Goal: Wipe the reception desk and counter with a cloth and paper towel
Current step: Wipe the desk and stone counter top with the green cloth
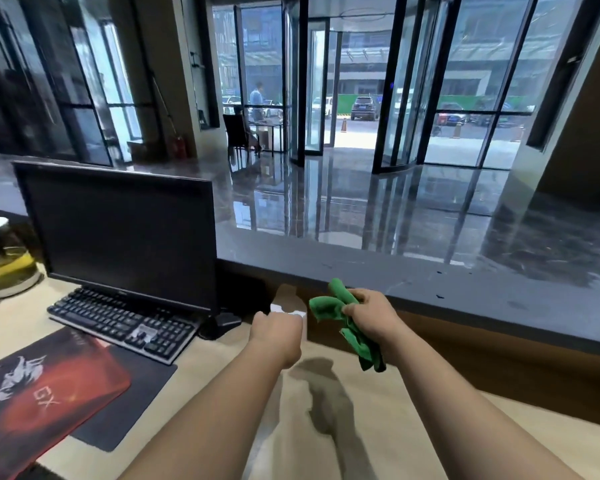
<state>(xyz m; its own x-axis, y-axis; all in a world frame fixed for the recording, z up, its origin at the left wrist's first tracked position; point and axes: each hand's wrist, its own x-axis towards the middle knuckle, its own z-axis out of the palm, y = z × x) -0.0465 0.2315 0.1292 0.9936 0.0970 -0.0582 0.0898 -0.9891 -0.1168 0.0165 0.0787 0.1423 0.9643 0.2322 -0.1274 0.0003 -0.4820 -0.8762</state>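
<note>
Head view: our right hand point(369, 318) clenches the bunched green cloth point(326, 305) above the beige worktop point(413, 427). Just beside it our left hand point(278, 336), fingers curled, pinches a white paper towel point(297, 314), right of the keyboard point(122, 322).

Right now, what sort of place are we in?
Most likely a lobby reception desk: a raised dark counter faces a glass revolving door and polished floor, with a monitor and keyboard on the lower desk.
</note>
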